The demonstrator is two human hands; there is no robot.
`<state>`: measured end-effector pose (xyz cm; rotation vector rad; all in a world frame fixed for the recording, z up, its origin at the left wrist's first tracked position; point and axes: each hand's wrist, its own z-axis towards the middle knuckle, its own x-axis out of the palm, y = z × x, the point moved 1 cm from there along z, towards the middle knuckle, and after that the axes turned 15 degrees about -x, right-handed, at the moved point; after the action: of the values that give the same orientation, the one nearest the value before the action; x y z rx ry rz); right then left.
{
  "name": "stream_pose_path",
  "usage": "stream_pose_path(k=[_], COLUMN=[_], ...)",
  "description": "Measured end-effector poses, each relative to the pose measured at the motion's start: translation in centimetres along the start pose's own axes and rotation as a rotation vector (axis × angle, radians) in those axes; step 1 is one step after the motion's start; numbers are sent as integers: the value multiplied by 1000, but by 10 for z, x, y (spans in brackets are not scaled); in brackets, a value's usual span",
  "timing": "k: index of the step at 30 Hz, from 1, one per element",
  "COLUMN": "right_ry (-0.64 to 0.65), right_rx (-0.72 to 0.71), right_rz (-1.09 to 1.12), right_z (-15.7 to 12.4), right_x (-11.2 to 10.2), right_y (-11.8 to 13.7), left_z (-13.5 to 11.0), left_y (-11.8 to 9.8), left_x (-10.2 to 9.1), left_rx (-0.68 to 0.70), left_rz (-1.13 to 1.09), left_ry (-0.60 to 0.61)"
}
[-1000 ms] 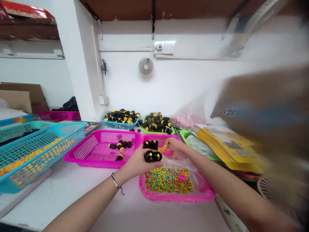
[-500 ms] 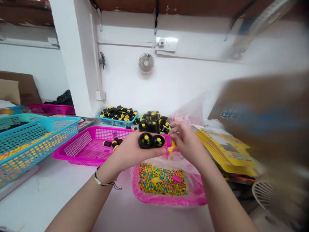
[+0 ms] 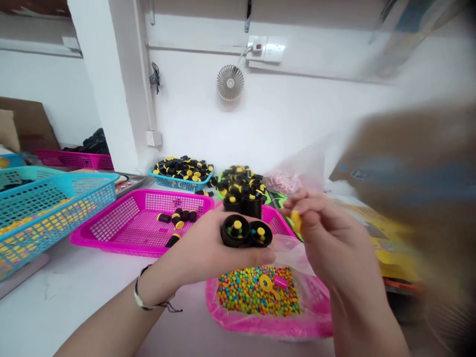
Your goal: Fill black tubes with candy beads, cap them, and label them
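Clasping a cluster of black cylindrical plastic cups [image 3: 236,238] in the left hand [image 3: 206,248], right at centre, with the thumb stretched along the near side. Tipping open mouths towards the camera on the two near ones, each with a yellow round-topped peg [image 3: 238,225] and coloured bits inside. Over to the right, pinching a small yellow plastic piece [image 3: 296,221] between thumb and fingertips of the right hand [image 3: 336,243], raised and apart from the cups.

Below, sitting on the white counter [image 3: 100,292]: a pink plastic-lined basket [image 3: 232,323] of small multicoloured beads [image 3: 238,295]. Lying on top of those: a yellow ring-shaped piece with a handle [image 3: 266,283], just beside a small magenta piece [image 3: 280,281]. To the left, holding a few black-and-yellow cylinders [image 3: 185,215]: a magenta mesh basket [image 3: 119,248]. Farther back, heaped high with more: a blue basket [image 3: 178,184] and, to its right, a green one.
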<state>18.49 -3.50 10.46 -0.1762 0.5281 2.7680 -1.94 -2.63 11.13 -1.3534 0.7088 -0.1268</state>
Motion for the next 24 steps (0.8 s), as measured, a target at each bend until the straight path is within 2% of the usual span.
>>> stream_pose_path(k=[4,9,11,14,19,21,24], right_ry=[-91,-112,-56,95,220,287,370], right_rx=[-90,-162,-251,-324,-390,-434,-474], right_rz=[-35,95,114,171,166,122,-80], right_z=[-8,-12,-12,-12,-12,-11,-10], right_x=[5,15,17,18,14,14,18], right_y=[20,33,34,33,27,27,29], left_z=[-4,-3,-3,-5,-9,-10,-8], left_y=[0,-1,-1,-2,-4,-3,1], left_x=[5,8,7,4,0,-1,-1], left_rx=[-28,-32,-8,48,92,102,80], left_rz=[-34,-103,-171,-257,-219,-226,-207], left_ry=[55,94,109,136,122,125,127])
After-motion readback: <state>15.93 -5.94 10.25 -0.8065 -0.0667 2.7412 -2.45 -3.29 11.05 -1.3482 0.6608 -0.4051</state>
